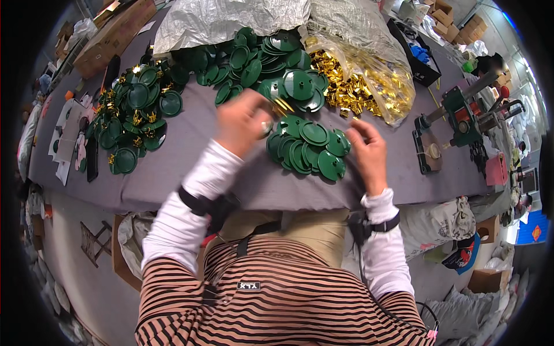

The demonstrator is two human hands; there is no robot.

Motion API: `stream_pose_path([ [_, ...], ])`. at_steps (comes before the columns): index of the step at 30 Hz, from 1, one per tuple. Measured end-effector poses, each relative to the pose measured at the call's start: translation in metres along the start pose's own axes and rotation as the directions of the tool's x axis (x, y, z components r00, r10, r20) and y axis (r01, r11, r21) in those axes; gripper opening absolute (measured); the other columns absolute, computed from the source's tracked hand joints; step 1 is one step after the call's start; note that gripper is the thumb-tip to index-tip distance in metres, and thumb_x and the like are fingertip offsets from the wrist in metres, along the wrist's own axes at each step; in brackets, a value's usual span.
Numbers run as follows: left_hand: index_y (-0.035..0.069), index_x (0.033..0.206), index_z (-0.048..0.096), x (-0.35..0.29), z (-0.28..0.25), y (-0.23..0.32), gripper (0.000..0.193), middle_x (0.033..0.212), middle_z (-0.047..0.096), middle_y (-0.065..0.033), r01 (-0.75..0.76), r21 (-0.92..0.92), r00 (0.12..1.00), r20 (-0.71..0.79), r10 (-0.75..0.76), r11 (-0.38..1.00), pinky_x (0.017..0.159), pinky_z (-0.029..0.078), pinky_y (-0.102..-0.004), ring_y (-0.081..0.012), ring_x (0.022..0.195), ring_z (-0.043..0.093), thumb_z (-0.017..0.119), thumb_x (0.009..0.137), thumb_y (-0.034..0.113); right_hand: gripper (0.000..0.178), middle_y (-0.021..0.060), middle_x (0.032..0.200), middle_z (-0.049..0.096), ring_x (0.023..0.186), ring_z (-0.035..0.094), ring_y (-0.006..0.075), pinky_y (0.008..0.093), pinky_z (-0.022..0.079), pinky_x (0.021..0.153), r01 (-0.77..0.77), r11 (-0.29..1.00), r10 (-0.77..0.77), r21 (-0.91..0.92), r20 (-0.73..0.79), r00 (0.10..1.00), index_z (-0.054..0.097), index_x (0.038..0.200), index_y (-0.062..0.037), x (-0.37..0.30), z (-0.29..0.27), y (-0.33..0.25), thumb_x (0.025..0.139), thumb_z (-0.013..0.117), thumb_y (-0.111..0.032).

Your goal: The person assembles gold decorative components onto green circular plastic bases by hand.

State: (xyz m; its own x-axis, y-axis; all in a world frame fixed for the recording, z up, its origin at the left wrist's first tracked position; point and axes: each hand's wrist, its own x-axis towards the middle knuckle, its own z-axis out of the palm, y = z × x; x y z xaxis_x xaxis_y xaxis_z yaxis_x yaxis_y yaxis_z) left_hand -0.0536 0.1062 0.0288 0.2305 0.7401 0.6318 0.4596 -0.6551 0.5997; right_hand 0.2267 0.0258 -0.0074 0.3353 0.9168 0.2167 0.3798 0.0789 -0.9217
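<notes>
My left hand (245,120) is smeared by motion over the left side of a small stack of dark green round discs (309,147). Blurred gold strips (281,106) show just beyond its fingers; whether it holds them is unclear. To the right of that stack, my right hand (369,153) has its fingers curled in with the thumb near the index finger. A tiny gold bit shows at its fingertips. Farther off lies a larger heap of green discs (251,72), beside a clear plastic bag (394,95) spilling shiny gold clips (352,86).
At left lies a pile of green discs with gold pieces on them (138,95). A green hand press (461,118) stands at the right, and a black box with blue items (418,55) behind it. Silvery woven sacks (231,23) cover the far edge of the grey tabletop (202,144).
</notes>
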Motion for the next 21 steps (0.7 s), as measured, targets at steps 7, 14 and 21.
stream_pose_path([
  [7,0.005,0.102,0.066,0.055,-0.059,-0.029,0.032,0.105,0.066,-0.0130,-0.064,0.447,0.927,-0.305,0.220,0.892,0.089,0.047,-0.0398,-0.0313,0.101,0.060,0.075,0.073,0.013,0.028,0.0133,0.106,0.068,0.103,0.060,0.0317,0.0393,0.046,0.092,0.196,0.859,-0.284,-0.473,-0.123,0.951,0.069,0.106,-0.0058,0.037,-0.012,0.086,0.080,0.071,-0.016],
  [14,0.007,0.094,0.064,-0.020,0.095,0.023,0.034,0.095,0.064,-0.0120,-0.270,0.229,0.860,0.494,0.127,0.935,0.083,0.046,-0.0431,-0.0294,0.102,0.059,0.071,0.067,0.026,0.023,0.0105,0.097,0.068,0.091,0.063,0.0261,0.0341,0.050,0.081,0.214,0.862,-0.309,-0.459,-0.141,0.941,0.068,0.103,-0.0059,0.030,-0.015,0.077,0.080,0.069,-0.010],
  [21,0.006,0.077,0.064,-0.013,0.109,0.004,0.009,0.074,0.065,-0.0128,-0.216,0.196,0.925,0.354,0.137,0.956,0.066,0.050,-0.0441,-0.0325,0.075,0.066,0.064,0.074,0.015,0.023,0.0010,0.096,0.064,0.082,0.059,0.0085,0.0232,0.049,0.073,-0.030,0.908,0.131,0.417,-0.215,0.968,0.063,0.108,-0.0026,0.023,-0.028,0.070,0.086,0.068,-0.007],
])
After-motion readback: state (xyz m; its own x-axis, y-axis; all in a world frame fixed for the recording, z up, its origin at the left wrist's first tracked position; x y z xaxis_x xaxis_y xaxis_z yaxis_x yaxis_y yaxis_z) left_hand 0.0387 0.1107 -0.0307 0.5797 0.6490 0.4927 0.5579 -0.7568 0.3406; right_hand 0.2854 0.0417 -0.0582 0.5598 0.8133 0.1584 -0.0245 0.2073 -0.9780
